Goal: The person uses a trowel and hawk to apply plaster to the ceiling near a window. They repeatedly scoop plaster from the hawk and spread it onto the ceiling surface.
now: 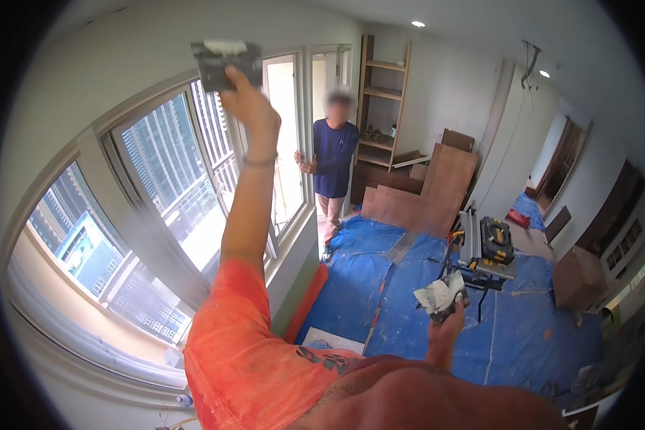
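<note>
Via my cam, L hand (249, 104) gripped dark flat blade (211, 70) up by wall (147, 68) above window (166, 147) (contact unclear); R hand (448, 321) gripped white-smeared blade (441, 292) lower, over blue flr sheet (527, 344).

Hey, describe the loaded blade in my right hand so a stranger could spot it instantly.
Find the blue floor sheet, then the black-and-yellow machine on it. Below and left of that machine in the view, the right hand holds the blade. Pale paste covers most of it, unlike the raised blade in the left hand, which shows only a patch near its top edge.
</note>
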Demonstrator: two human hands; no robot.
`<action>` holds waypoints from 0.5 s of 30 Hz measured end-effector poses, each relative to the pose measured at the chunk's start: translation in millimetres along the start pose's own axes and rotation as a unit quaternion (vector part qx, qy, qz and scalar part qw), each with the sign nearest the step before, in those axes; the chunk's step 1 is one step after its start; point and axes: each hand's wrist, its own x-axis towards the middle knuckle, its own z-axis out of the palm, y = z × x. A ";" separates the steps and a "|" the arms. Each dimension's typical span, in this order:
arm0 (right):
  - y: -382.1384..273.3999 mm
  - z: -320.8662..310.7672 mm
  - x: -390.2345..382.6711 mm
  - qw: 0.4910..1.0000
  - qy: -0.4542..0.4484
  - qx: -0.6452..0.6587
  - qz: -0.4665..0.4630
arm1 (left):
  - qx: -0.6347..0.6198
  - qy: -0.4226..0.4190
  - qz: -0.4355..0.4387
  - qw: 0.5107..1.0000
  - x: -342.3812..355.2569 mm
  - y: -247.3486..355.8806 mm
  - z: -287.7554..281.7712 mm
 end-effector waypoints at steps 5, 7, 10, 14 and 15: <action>-2.3 0.2 -1.3 0.998 0.054 -0.022 0.010 | -0.013 0.057 -0.023 0.998 71.4 -39.2 59.7; 0.3 -1.5 -0.9 0.998 0.055 -0.037 -0.005 | -0.013 0.087 0.013 0.996 105.2 -66.2 69.4; 14.2 -1.6 14.3 0.997 0.060 -0.050 -0.018 | -0.031 0.112 0.126 0.985 165.2 -129.1 69.1; 12.4 -5.4 19.1 0.992 0.096 -0.057 -0.054 | 0.005 0.093 0.158 0.983 198.4 -133.0 84.4; 15.3 -8.0 23.8 0.991 0.105 -0.055 -0.058 | 0.030 0.086 0.164 0.982 211.0 -136.0 86.5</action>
